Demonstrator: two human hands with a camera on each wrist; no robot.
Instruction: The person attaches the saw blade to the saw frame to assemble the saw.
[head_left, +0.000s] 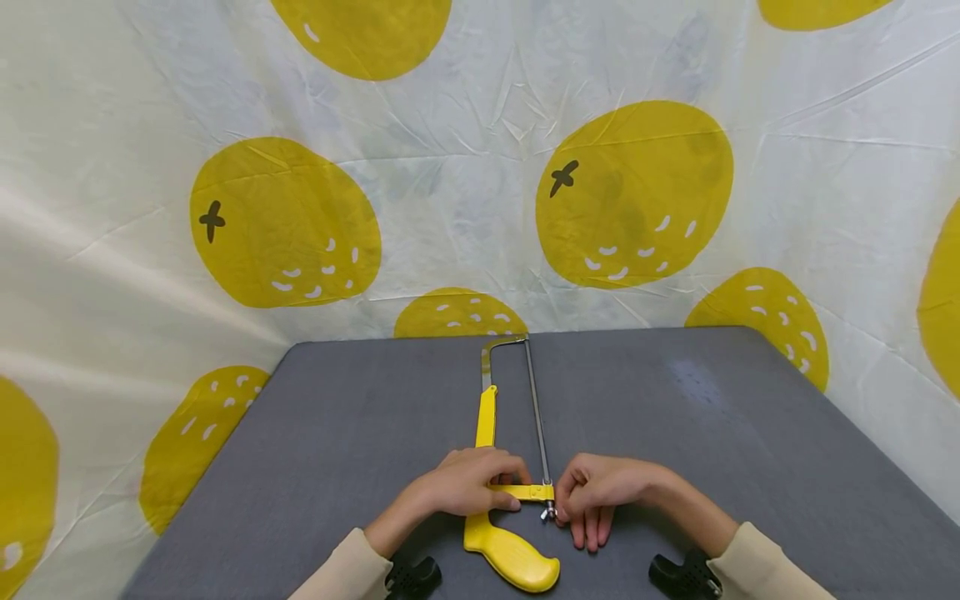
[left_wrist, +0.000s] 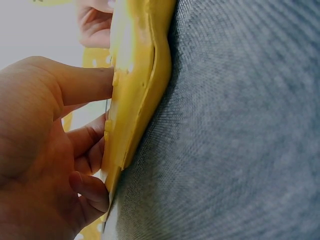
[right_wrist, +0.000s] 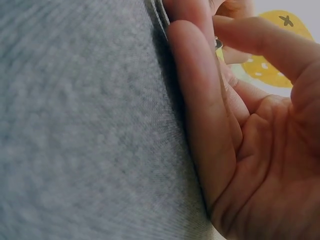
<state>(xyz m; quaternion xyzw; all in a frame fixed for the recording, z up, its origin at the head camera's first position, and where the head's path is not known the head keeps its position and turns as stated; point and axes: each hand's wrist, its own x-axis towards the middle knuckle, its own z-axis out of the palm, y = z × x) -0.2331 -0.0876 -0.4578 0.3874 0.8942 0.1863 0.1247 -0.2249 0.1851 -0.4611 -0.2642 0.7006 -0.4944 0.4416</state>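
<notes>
A hacksaw with a yellow handle (head_left: 522, 563) lies flat on the grey table, its metal bow end pointing away from me. Along its right side runs the long thin blade (head_left: 536, 408). My left hand (head_left: 474, 483) grips the yellow frame just above the handle, thumb and fingers on either side of the short crossbar (head_left: 531, 492). At the crossbar's right end sits a small metal wing nut (head_left: 548, 512). The thumb and index finger of my right hand (head_left: 600, 493) pinch at it, partly covering it; its other fingers extend down by the tabletop.
The grey cloth-covered table (head_left: 360, 400) reaches back to a white curtain (head_left: 465, 208) printed with yellow fruit. A pale smudge (head_left: 693, 382) marks the table at the right. Dark wrist devices (head_left: 682, 575) sit below both hands.
</notes>
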